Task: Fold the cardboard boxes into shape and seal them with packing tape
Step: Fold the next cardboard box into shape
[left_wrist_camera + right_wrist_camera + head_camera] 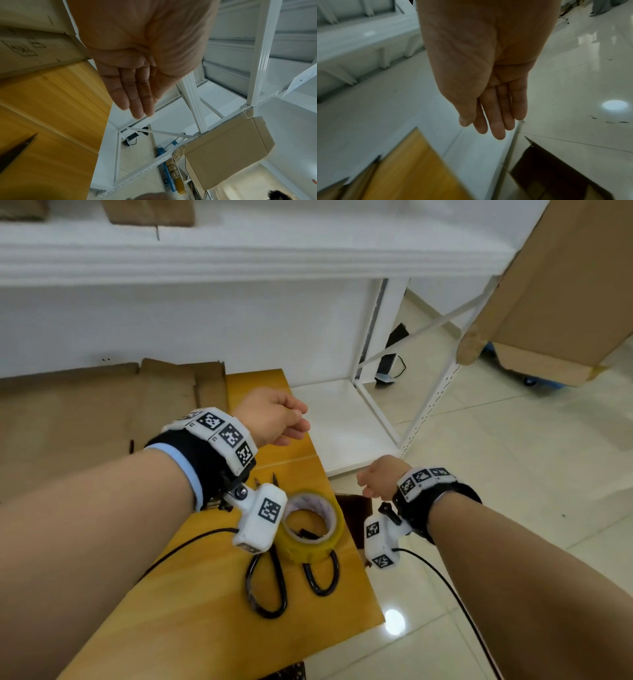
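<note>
We see the left hand (270,416) held above the far end of the yellow wooden table (212,587), fingers (137,92) straight and together, holding nothing and touching nothing. The right hand (380,479) hangs off the table's right edge, over the floor; its fingers (498,115) are likewise extended and loose, empty.

On the table, just below the left wrist, the roll of packing tape (313,527) lies flat, sitting on top of a pair of black-handled scissors (270,583); the blade tips point toward the far edge. We cannot read what lies inside the roll's core.

Flattened cardboard (96,412) lies to the left of the table, at its far end, unfolded. An assembled cardboard box (561,285) stands well to the right, beside a white metal shelf frame (387,364). A dark open box (556,174) sits on the floor tiles beside the table's right edge, just under the right wrist; its contents are too dim to make out.
</note>
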Motion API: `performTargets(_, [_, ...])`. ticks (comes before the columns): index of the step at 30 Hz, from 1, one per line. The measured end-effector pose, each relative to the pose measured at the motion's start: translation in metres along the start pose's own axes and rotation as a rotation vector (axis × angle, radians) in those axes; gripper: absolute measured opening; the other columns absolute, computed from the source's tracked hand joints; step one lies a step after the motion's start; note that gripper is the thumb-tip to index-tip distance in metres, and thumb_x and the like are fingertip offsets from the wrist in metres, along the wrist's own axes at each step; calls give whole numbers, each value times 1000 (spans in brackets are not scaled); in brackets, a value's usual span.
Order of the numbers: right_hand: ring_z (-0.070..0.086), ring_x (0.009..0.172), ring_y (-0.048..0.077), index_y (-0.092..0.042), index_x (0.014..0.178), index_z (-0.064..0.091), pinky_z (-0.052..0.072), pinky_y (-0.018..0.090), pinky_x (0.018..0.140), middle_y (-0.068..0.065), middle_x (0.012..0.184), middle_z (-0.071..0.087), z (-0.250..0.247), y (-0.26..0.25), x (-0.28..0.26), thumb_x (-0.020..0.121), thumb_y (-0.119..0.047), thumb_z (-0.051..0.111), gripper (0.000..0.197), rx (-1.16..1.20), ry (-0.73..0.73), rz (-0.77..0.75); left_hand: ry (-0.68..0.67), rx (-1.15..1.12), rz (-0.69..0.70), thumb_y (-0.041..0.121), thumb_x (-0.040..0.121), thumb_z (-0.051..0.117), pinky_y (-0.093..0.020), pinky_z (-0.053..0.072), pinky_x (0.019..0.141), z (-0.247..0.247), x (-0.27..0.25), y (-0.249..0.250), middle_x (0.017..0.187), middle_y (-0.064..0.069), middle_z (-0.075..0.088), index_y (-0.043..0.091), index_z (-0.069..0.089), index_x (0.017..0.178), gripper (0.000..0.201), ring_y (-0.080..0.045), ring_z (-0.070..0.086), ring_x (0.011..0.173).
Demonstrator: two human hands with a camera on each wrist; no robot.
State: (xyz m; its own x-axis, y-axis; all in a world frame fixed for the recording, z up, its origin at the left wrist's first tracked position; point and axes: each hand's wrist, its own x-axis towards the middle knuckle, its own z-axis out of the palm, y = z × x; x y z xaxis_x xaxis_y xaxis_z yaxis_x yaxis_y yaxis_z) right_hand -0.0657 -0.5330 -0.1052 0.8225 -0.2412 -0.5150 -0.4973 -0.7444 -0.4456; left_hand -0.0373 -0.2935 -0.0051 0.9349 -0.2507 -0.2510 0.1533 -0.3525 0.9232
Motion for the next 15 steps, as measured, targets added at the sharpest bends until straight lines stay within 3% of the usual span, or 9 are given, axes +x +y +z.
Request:
performTargets(3, [66, 64, 13, -10, 98, 72, 52, 23, 56, 3, 84, 74, -7, -44, -20, 92, -29, 64, 21, 63, 24, -57, 46, -11, -22, 7, 100, 49, -26, 54, 64, -15, -17, -2, 83, -3, 72, 15, 64, 96, 17, -16, 70, 76])
performTargets(7, [63, 73, 19, -5, 104, 69, 52, 30, 71, 10, 94, 75, -3, -100, -52, 99, -20, 55, 21, 70, -48, -145, 84, -31, -45, 8, 100, 50, -27, 54, 66, -36, -43, -13, 84, -3, 72, 13, 64, 99, 15, -16, 70, 77])
performTargets(15, [60, 69, 19, -6, 102, 71, 52, 32, 69, 9, 85, 73, 53, -187, -99, 97, -20, 57, 20, 12, -132, -239, 178, -86, -150, 4, 100, 47, -35, 54, 80, -114, -94, -55, 93, -12, 69, 4, 63, 109, 18, -24, 66, 83])
